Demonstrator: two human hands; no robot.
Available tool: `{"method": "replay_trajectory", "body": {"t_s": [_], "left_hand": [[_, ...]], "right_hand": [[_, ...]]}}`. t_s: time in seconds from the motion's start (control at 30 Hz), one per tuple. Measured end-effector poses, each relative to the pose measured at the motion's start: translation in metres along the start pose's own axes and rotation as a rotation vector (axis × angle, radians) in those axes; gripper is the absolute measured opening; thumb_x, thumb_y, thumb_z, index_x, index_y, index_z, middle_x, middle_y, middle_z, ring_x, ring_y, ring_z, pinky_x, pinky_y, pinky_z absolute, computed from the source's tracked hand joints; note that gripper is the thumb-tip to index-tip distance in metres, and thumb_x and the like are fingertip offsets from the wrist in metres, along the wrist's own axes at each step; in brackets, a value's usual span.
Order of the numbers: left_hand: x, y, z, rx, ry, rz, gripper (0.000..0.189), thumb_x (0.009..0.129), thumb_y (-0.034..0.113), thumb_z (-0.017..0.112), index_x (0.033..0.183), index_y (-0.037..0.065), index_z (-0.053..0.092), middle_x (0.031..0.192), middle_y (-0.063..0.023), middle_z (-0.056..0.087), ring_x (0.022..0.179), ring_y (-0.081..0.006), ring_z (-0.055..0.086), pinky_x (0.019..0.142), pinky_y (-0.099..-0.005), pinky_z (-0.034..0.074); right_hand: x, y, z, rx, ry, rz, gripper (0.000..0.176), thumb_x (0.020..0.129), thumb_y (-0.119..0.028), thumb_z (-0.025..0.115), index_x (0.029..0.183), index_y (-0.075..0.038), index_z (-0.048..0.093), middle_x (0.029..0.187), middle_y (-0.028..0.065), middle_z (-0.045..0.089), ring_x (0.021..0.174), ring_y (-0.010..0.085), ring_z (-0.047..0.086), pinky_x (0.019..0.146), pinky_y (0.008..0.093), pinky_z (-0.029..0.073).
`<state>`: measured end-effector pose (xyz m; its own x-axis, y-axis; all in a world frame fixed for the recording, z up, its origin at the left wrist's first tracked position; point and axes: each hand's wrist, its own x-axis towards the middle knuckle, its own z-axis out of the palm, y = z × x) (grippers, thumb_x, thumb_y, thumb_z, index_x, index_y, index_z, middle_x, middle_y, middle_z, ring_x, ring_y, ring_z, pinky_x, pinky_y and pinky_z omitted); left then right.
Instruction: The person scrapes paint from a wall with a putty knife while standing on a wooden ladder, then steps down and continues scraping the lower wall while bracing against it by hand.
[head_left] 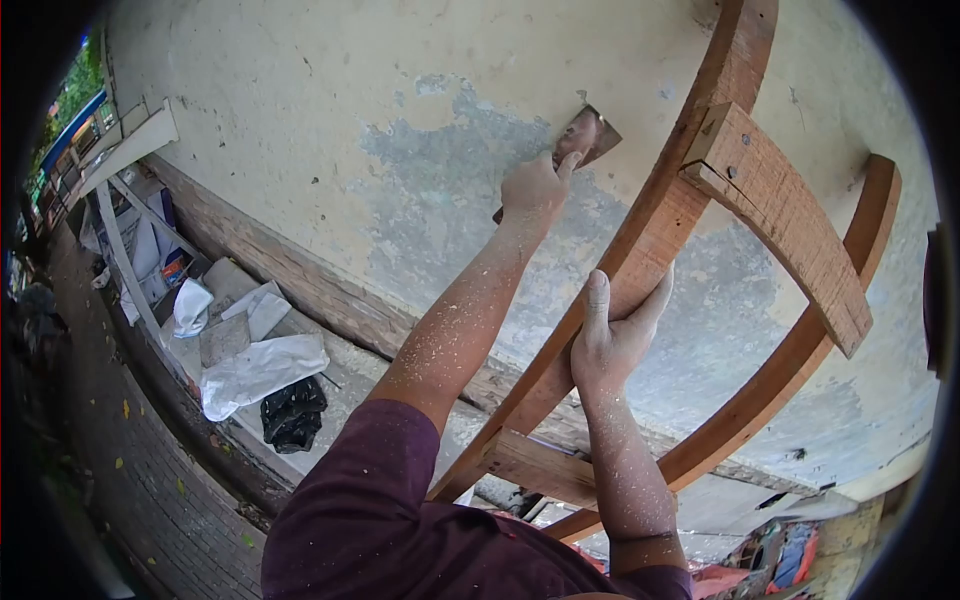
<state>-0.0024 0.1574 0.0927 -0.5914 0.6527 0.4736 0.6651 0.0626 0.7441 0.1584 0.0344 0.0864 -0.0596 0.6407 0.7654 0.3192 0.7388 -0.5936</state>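
Observation:
My left hand (533, 190) is closed round the handle of a metal scraper (590, 135), whose wide blade lies against the wall (270, 120). Around the blade and below it, the cream paint is gone in a large bluish-grey patch (440, 170). A wooden ladder (650, 225) leans in front of the wall. My right hand (615, 335) grips its near rail, thumb on one side and fingers on the other. Pale flecks and dust cover both forearms.
A ladder rung (790, 220) crosses at the right, another (540, 468) lower down. On the ledge at the left lie a white sack (265, 372), a black plastic bag (293, 414) and flat slabs (225, 340). A brick path (180, 500) runs along the lower left.

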Motion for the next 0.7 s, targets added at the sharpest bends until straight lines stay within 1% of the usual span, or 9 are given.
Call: {"method": "replay_trajectory", "body": {"t_s": [0.07, 0.27, 0.3, 0.37, 0.43, 0.5, 0.6, 0.67, 0.7], "left_hand": [[-0.011, -0.043, 0.014, -0.072, 0.019, -0.109, 0.063, 0.091, 0.055, 0.041, 0.091, -0.002, 0.066, 0.083, -0.0254, 0.065, 0.082, -0.0445, 0.063, 0.074, -0.0502, 0.048], [-0.060, -0.239, 0.033, -0.061, 0.069, -0.568, 0.073, 0.090, 0.060, 0.035, 0.095, -0.005, 0.067, 0.096, -0.0313, 0.062, 0.095, -0.0458, 0.059, 0.080, -0.0515, 0.044], [-0.050, -0.250, 0.025, -0.033, 0.030, -0.592, 0.074, 0.090, 0.061, 0.034, 0.095, -0.006, 0.066, 0.097, -0.0317, 0.062, 0.096, -0.0461, 0.059, 0.080, -0.0518, 0.044], [-0.009, -0.244, -0.001, -0.190, 0.168, -0.551, 0.075, 0.091, 0.060, 0.033, 0.095, -0.007, 0.065, 0.095, -0.0326, 0.062, 0.095, -0.0485, 0.058, 0.080, -0.0521, 0.043], [0.052, -0.225, -0.033, -0.082, 0.407, -0.244, 0.076, 0.093, 0.058, 0.030, 0.094, -0.009, 0.064, 0.093, -0.0340, 0.061, 0.094, -0.0500, 0.057, 0.079, -0.0520, 0.044], [0.125, -0.251, -0.051, -0.282, 0.319, -0.369, 0.076, 0.095, 0.057, 0.026, 0.093, -0.011, 0.062, 0.090, -0.0354, 0.060, 0.091, -0.0508, 0.057, 0.078, -0.0525, 0.044], [0.121, -0.270, -0.063, -0.218, 0.208, -0.452, 0.078, 0.094, 0.058, 0.026, 0.095, -0.011, 0.061, 0.090, -0.0359, 0.060, 0.089, -0.0499, 0.058, 0.077, -0.0522, 0.044], [0.057, -0.261, -0.056, -0.156, 0.084, -0.384, 0.078, 0.095, 0.057, 0.024, 0.096, -0.011, 0.061, 0.087, -0.0349, 0.061, 0.086, -0.0495, 0.059, 0.075, -0.0517, 0.045], [0.028, -0.283, -0.034, -0.168, 0.074, -0.411, 0.073, 0.095, 0.058, 0.026, 0.083, -0.006, 0.059, 0.071, -0.0233, 0.057, 0.067, -0.0375, 0.057, 0.062, -0.0447, 0.044]], "right_hand": [[0.000, -0.002, -0.001, -0.021, -0.008, 0.006, 0.070, 0.090, -0.027, 0.062, 0.139, 0.004, 0.023, 0.118, 0.0208, 0.049, 0.108, 0.0259, 0.051, 0.092, 0.0377, 0.041], [0.000, -0.001, -0.001, -0.036, -0.014, -0.013, 0.069, 0.091, -0.026, 0.061, 0.139, 0.003, 0.022, 0.118, 0.0201, 0.048, 0.107, 0.0259, 0.051, 0.092, 0.0379, 0.041], [0.000, -0.001, -0.002, -0.041, -0.026, -0.007, 0.069, 0.091, -0.026, 0.061, 0.140, 0.003, 0.022, 0.118, 0.0200, 0.048, 0.107, 0.0259, 0.050, 0.092, 0.0382, 0.041], [-0.002, -0.002, -0.003, -0.017, -0.040, 0.013, 0.069, 0.091, -0.026, 0.061, 0.140, 0.003, 0.021, 0.119, 0.0199, 0.047, 0.108, 0.0258, 0.050, 0.093, 0.0382, 0.041], [-0.001, -0.001, -0.002, 0.005, -0.042, 0.027, 0.069, 0.091, -0.026, 0.060, 0.140, 0.003, 0.021, 0.120, 0.0198, 0.046, 0.109, 0.0256, 0.049, 0.093, 0.0383, 0.041], [-0.002, 0.001, -0.001, -0.054, -0.019, 0.000, 0.069, 0.091, -0.026, 0.060, 0.140, 0.002, 0.021, 0.119, 0.0194, 0.046, 0.109, 0.0247, 0.048, 0.094, 0.0381, 0.040], [-0.002, 0.001, -0.002, -0.031, -0.027, 0.008, 0.068, 0.091, -0.026, 0.060, 0.140, 0.002, 0.022, 0.119, 0.0189, 0.046, 0.110, 0.0245, 0.048, 0.095, 0.0380, 0.039], [0.000, -0.006, -0.004, -0.009, -0.054, 0.077, 0.071, 0.089, -0.021, 0.062, 0.140, 0.004, 0.020, 0.124, 0.0216, 0.043, 0.114, 0.0278, 0.046, 0.098, 0.0401, 0.037], [-0.001, -0.008, -0.005, 0.018, -0.070, 0.127, 0.074, 0.087, -0.016, 0.064, 0.141, 0.006, 0.019, 0.129, 0.0242, 0.040, 0.118, 0.0312, 0.044, 0.100, 0.0422, 0.034]]}}
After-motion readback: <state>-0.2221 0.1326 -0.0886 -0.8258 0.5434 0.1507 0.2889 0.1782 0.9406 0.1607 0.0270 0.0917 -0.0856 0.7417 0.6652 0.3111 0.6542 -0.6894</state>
